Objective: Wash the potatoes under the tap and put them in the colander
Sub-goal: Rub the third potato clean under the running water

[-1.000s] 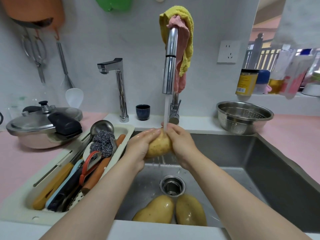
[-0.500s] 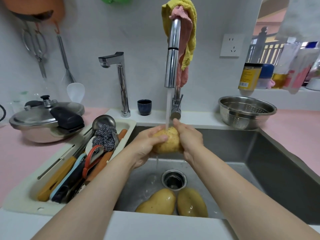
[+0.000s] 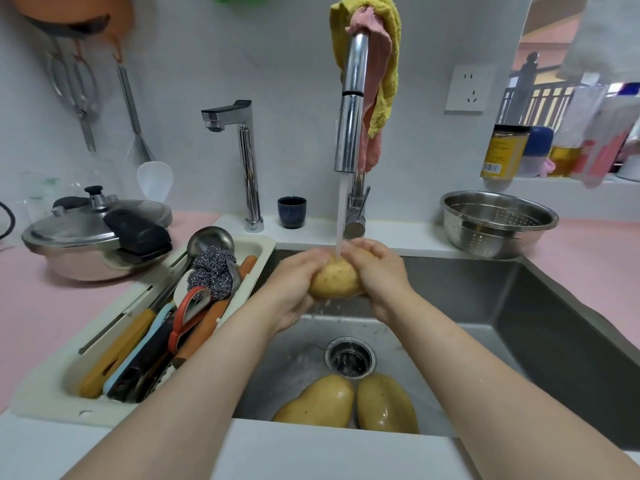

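Note:
A yellow potato [image 3: 334,280] is held between my left hand [image 3: 294,287] and my right hand [image 3: 379,273] above the steel sink [image 3: 519,323]. Water runs from the chrome tap [image 3: 349,109] straight onto it. Both hands wrap its ends, so only its middle shows. Two more wet potatoes, one [image 3: 317,405] beside the other [image 3: 386,403], lie on the sink floor just in front of the drain [image 3: 349,356]. The steel colander [image 3: 498,221] stands on the counter at the back right, and I see nothing in it.
A tray [image 3: 45,393] full of utensils and a scourer sits left of the sink. A pressure cooker [image 3: 97,233] stands further left. A second small tap [image 3: 242,161] and a dark cup [image 3: 291,212] are behind the sink. Bottles [image 3: 505,150] line the right ledge.
My hands have kept the potato under the water stream and shifted their grip on it; my right fingers now lie over its top. The view has tilted slightly.

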Demonstrator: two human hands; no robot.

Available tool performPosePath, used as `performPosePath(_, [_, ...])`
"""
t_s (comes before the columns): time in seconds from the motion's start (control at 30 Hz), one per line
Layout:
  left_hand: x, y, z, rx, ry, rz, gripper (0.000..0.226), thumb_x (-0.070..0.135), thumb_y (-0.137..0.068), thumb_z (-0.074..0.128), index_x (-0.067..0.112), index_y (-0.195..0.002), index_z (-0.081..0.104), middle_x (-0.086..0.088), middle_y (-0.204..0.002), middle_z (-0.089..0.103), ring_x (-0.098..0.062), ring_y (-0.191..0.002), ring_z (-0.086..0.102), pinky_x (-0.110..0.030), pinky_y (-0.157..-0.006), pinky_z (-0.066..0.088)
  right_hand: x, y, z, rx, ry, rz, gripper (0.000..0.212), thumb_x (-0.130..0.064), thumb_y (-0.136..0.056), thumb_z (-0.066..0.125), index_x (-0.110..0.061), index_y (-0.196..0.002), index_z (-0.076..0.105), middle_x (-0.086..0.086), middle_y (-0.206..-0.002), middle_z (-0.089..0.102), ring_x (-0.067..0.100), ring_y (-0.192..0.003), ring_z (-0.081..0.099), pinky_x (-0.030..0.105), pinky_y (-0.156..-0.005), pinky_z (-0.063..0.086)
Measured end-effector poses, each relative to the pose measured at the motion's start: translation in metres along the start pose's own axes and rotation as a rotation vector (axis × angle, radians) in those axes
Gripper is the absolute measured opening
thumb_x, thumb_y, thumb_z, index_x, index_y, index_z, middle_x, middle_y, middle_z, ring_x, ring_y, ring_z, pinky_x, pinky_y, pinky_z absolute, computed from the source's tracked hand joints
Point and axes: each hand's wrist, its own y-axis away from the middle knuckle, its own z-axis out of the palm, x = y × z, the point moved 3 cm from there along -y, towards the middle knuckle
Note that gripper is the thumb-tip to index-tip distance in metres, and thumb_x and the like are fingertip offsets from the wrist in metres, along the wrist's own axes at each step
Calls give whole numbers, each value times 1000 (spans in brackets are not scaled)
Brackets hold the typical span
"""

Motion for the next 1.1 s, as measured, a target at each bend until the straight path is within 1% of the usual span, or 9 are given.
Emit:
performPosePath(0.1, [-4,6,15,-53,-211,122,43,11,-96,65,24,-136,58,-11,-124,64,-30,-107,67,-45,-94,57,-1,1,-9,69,-63,177,19,-36,-93,74,-19,-102,71,13,-105,74,36,-95,73,56,-78,63])
performPosePath(0.27, [2,3,25,86,-675,297,37,47,-100,54,25,-130,54,-1,-114,66,-20,-89,70,-42,-82,60,-10,9,-14,79,18,220,29,-27,-108,46,-13,-88,62,18,-89,67,38,-71,69,64,-76,59])
performPosePath(0.37, [6,-3,14,189,-771,271,46,54,-104,32,18,-107,60,-10,-96,71,-20,-62,65,-34,-63,51,-12,9,-10,-4,208,110,36,-30,-109,39,-16,-91,66,15,-102,67,37,-90,70,55,-83,62])
performPosePath(0.47, [8,-5,2,280,-839,183,53,41,-107,20,11,-88,60,-19,-94,69,-28,-75,61,-36,-71,44,-4,9,-5,-122,330,30,28,-36,-104,49,-18,-112,70,12,-112,69,28,-94,69,48,-83,61])
performPosePath(0.6, [11,-3,-12,387,-622,-59,50,27,-105,21,-4,-102,61,-26,-82,69,-29,-54,63,-29,-58,51,-3,10,-2,-298,451,-253,39,-28,-85,83,-21,-119,65,-1,-111,65,14,-93,65,30,-76,60])
performPosePath(0.7, [-2,3,-16,180,-406,-213,55,34,-104,17,-5,-115,54,-26,-70,70,-17,-30,40,-17,-35,31,-9,11,-1,-264,448,-389,45,-33,-70,92,-24,-110,72,-4,-110,70,16,-98,67,32,-79,63])
performPosePath(0.83, [-10,-2,-13,45,-387,-205,83,62,-103,12,-5,-114,59,-21,-74,76,-28,-48,67,-27,-45,55,-11,10,1,-95,495,-425,44,-62,-72,76,-33,-105,76,-11,-110,73,10,-104,66,31,-86,57])
performPosePath(0.93, [-10,-5,-6,-7,-365,-63,68,63,-103,30,5,-115,61,-25,-92,76,-40,-76,77,-49,-71,65,-16,14,1,61,600,-419,29,-53,-96,59,-29,-103,75,-8,-101,74,15,-99,65,32,-84,50])
performPosePath(1.1, [-12,-10,-12,257,40,-69,40,48,-102,47,15,-120,60,-20,-111,69,-37,-83,74,-39,-53,60,-22,20,17,-70,619,-442,29,-40,-108,42,-24,-122,61,-4,-114,66,17,-107,60,31,-83,40])
